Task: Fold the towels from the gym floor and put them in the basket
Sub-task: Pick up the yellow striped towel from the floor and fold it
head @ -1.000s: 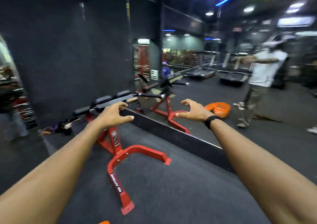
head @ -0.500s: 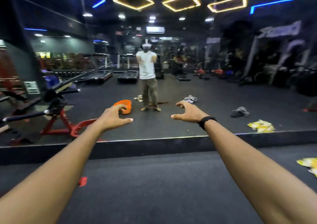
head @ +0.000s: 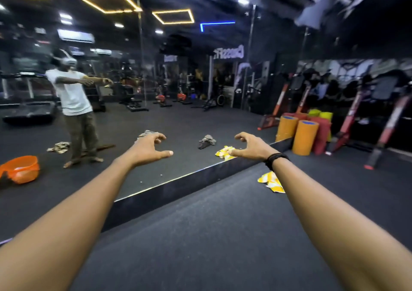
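In the wall mirror, far left of the fingers, sits the reflection of the orange basket (head: 21, 171), with a reflected patterned towel (head: 59, 147) lying near the reflected person's feet (head: 73, 110). The left hand (head: 148, 149) is held out in the air, fingers spread and loosely curled, holding nothing. Between the 2 hands, past the fingertips, a grey towel (head: 207, 141) shows crumpled in the mirror. The right hand (head: 252, 147) is equally empty, fingers wide and hooked. Just below its wrist, the real yellow-and-white towel (head: 270, 181) lies crumpled on the black floor beside the mirror's base (head: 178, 188), its reflection at the thumb. Likely risk: reaching toward a reflected towel and striking the glass, since the mirror doubles everything. The real basket is out of view, so carrying could go astray.
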Motion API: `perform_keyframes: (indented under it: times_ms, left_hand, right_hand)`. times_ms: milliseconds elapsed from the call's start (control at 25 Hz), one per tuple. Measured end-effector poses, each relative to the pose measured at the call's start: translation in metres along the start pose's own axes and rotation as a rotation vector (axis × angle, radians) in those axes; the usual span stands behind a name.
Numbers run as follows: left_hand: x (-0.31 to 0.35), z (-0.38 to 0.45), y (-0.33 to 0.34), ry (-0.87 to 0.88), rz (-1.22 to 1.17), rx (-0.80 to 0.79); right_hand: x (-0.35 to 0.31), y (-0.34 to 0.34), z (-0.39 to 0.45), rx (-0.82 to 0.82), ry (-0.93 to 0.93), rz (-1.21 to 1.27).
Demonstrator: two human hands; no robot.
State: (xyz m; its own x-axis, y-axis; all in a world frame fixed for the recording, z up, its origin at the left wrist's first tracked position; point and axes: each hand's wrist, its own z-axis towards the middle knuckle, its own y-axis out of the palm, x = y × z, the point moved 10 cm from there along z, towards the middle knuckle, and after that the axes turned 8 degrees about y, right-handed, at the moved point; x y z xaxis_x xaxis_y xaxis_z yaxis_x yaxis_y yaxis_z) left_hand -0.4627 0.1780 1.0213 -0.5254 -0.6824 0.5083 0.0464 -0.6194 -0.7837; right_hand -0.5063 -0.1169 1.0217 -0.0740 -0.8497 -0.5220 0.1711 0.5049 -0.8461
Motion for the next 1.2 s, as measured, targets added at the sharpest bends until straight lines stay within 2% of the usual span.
perform_keyframes:
  times_ms: [160,400,600,1040,1200]
  left_hand:
    - [0.074,0.073,0.081,0.112,-0.047,-0.092]
    - [0.143,0.157,0.181,0.238,-0.136,-0.208]
    - [0.158,0.231,0.248,0.302,-0.194,-0.28]
    - [0.166,0.49,0.349,0.419,-0.252,-0.371]
    - [0.179,0.562,0.396,0.456,-0.265,-0.424]
  right_hand:
    - [0.105,-0.068,0.001,0.093,0.14,-0.03]
    - [0.216,-0.126,0.005,0.176,0.317,-0.04]
    - [0.275,-0.142,0.045,0.21,0.412,-0.065]
    - [0.355,-0.191,0.235,0.325,0.532,-0.028]
    - [0.397,-0.205,0.288,0.339,0.592,-0.003]
